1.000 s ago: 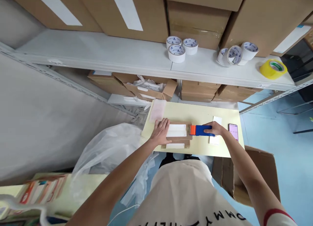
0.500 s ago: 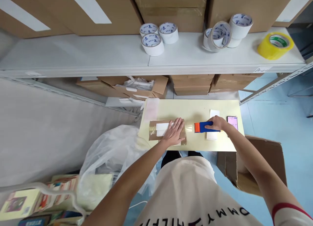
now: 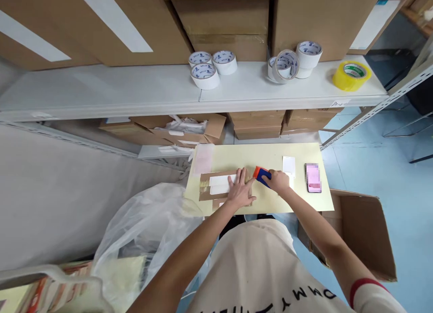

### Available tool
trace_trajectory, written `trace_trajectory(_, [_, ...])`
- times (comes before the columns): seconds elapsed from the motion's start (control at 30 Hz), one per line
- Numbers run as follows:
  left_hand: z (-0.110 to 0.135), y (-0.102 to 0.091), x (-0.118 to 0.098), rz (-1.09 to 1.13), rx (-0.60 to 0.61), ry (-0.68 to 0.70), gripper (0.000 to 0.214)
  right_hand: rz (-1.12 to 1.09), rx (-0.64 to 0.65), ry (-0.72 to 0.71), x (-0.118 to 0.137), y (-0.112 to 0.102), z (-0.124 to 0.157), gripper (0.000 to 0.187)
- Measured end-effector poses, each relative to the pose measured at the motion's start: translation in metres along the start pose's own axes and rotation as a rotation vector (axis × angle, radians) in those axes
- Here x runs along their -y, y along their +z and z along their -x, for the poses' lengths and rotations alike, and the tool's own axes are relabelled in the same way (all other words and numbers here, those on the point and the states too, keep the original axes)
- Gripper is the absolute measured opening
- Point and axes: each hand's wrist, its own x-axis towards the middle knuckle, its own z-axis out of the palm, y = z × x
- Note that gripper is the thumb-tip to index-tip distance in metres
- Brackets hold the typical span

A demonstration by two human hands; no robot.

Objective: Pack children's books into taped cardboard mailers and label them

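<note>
A flat brown cardboard parcel (image 3: 211, 186) with white labels lies on a small pale yellow table (image 3: 257, 155). My left hand (image 3: 241, 190) lies flat on the parcel's right end with its fingers stretched out. My right hand (image 3: 279, 181) is closed round a blue and orange tape dispenser (image 3: 261, 174). The dispenser's orange end touches the parcel's right edge, right beside my left fingertips.
A white card (image 3: 288, 163) and a phone (image 3: 313, 178) lie on the table's right part. The white shelf (image 3: 135, 87) behind holds white tape rolls (image 3: 204, 71) and a yellow roll (image 3: 352, 75). An open carton (image 3: 365, 232) stands at right, a plastic bag (image 3: 145, 227) at left.
My right hand has brought the tape dispenser leftward to the parcel's right edge. My left hand has slid from the parcel's left end to its right end.
</note>
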Motion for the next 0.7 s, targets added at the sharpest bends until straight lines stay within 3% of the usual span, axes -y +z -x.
trace_trajectory(0.07, [0.008, 0.004, 0.006, 0.085, -0.046, 0.010, 0.096, -0.193, -0.062, 0.036, -0.012, 0.017, 0.007, 0.048])
trace_trajectory(0.17, [0.025, 0.008, 0.023, 0.153, -0.163, -0.045, 0.086, -0.303, -0.062, -0.029, -0.011, 0.054, 0.014, 0.073])
trace_trajectory(0.23, [0.040, 0.009, 0.037, 0.153, -0.251, -0.188, 0.075, -0.270, -0.035, -0.045, -0.001, 0.077, 0.015, 0.085])
trace_trajectory(0.33, [0.062, 0.013, 0.063, 0.180, -0.358, -0.460, 0.075, -0.198, -0.007, -0.044, 0.013, 0.101, 0.010, 0.088])
trace_trajectory(0.43, [0.079, 0.020, 0.092, 0.328, -0.445, -0.669, 0.089, -0.138, -0.001, -0.048, 0.019, 0.110, 0.005, 0.087])
trace_trajectory(0.5, [0.084, 0.026, 0.111, 0.468, -0.480, -0.735, 0.095, -0.120, 0.021, -0.056, 0.020, 0.112, 0.005, 0.084])
trace_trajectory(0.7, [0.087, 0.042, 0.145, 0.763, -0.393, -0.657, 0.053, -0.166, -0.134, -0.114, 0.029, 0.109, 0.017, 0.084])
